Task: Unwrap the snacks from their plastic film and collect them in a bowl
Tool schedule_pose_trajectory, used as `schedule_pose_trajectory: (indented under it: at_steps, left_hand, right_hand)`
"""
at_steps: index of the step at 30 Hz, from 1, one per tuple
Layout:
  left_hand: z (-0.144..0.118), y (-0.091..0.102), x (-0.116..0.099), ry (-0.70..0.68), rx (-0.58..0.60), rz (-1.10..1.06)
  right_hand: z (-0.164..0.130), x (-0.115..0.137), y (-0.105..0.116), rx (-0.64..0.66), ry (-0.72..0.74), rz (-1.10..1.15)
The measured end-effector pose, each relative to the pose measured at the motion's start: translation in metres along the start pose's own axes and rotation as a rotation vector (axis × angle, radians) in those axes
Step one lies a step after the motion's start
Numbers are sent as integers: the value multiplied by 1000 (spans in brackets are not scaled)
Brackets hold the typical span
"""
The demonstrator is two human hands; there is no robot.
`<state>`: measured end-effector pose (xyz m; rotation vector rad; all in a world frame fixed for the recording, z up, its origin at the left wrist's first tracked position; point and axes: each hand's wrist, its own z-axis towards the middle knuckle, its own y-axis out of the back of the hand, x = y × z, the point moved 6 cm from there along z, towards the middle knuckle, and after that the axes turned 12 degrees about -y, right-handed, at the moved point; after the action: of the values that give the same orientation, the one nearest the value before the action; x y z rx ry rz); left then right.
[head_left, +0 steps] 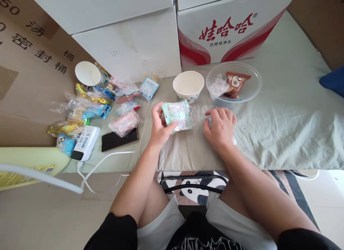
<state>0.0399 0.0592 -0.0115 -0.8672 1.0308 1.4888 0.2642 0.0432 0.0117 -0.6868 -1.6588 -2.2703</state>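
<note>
At the near edge of the grey-green cloth-covered surface (pixel 282 128), the left hand (pixel 159 126) pinches a pale green-and-white snack packet sealed in clear plastic (pixel 177 115), thumb on its near face and fingers curled behind its left end, holding it just above the cloth. The right hand (pixel 220 128) rests palm down beside it, fingers together and curled over a crumpled piece of clear film (pixel 200 112) that runs from the packet's right end; whether the fingertips actually nip the film cannot be told. The packet looks still wrapped, so this one seems only begun. Toward the near left corner lie a black phone (pixel 119 139) and a white power bank (pixel 86 142) with its white cable (pixel 107 160) trailing off the edge. Beyond them, along the left side, a loose heap of wrapped snacks in clear, blue and gold packets (pixel 91 106) appears untouched, which suggests most of the work is left. Farther back, near the middle, a white paper bowl (pixel 188 86) stands upright and looks empty. Just to its right, a clear plastic bowl (pixel 251 89) holds a brown snack packet (pixel 236 83) and a wad of clear wrapping (pixel 217 87), apparently the little done so far. A second white paper cup (pixel 88 73) lies tipped at the far left, against white cardboard boxes (pixel 129 46).
</note>
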Motion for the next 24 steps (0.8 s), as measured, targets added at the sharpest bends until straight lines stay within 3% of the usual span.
schedule_pose_trajectory:
  at_steps: [5,11,13,16,21,24]
  left_hand:
    - [4,14,-4,-37,-121,16]
    - [4,16,-5,-19,-112,48]
    - [4,16,-4,-23,-89,83]
    - [3,13,-4,-48,-78,115]
    - [-3,-3,-10,-164,-6,153]
    - [-8,-17,-22,-317,117,212]
  right_hand:
    - [7,-31,2,-1,-174,-175]
    - [10,-42,-2,123,-123,-141]
    - [10,-37,1,142,-113,-42]
    - [5,-17,9,186,-35,275]
    - [-16,15,-6,597,-53,676]
    - [-22,19,-16,654,-132,743]
